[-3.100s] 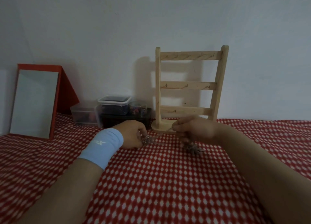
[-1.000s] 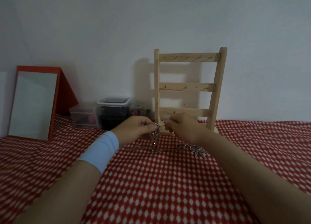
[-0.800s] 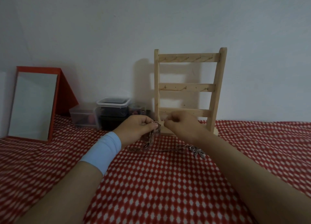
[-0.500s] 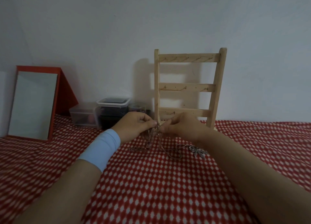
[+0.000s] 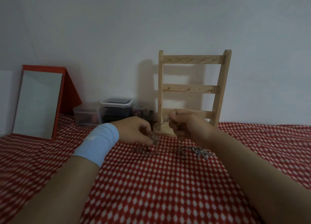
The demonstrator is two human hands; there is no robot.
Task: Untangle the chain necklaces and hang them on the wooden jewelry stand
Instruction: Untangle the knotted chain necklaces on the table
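A tangle of thin silver chain necklaces (image 5: 156, 144) lies on the red-and-white cloth in front of the wooden jewelry stand (image 5: 191, 89). My left hand (image 5: 136, 131), a light blue band on its wrist, pinches the knot low over the cloth. My right hand (image 5: 185, 122) pinches a strand higher up, by the stand's base, so a short length of chain runs taut between the two hands. A silver leaf pendant (image 5: 203, 153) on a slack strand lies on the cloth under my right forearm. The stand's three peg rails hold nothing.
A red-framed mirror (image 5: 38, 102) leans against the wall at far left. Several small plastic boxes (image 5: 116, 111) stand between the mirror and the stand. The red patterned cloth (image 5: 159, 190) covers the whole surface toward me.
My hands, close together at the knot half a second ago, have drawn apart: the left dropped toward the cloth, the right rose, stretching a strand. Earlier both hands lifted the tangle off the cloth.
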